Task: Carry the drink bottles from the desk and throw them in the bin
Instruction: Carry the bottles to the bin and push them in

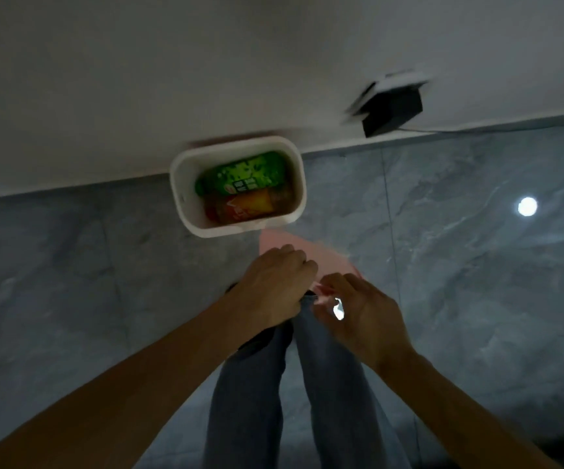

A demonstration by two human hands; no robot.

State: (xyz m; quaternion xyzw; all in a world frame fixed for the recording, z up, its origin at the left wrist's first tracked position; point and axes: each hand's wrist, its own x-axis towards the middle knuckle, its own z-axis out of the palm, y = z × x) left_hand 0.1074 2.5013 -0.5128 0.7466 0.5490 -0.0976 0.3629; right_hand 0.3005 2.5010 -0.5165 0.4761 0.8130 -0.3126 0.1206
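Note:
A white bin [186,204] stands on the floor against the wall, just ahead of me. Two drink bottles lie inside it: a green-labelled bottle [246,177] at the back and an orange-labelled bottle [243,206] in front. Below the bin, my left hand [274,286] is closed in a fist on the near edge of a thin pink sheet [328,258], which may be a bag. My right hand [358,309] pinches the same sheet at its right corner. The sheet reaches up to the bin's front rim. No bottle is in either hand.
The floor is grey marble tile [443,231] with a bright lamp reflection [527,206] at right. A black adapter [392,110] sits in a wall socket, right of the bin. My legs in jeans [328,384] are below the hands.

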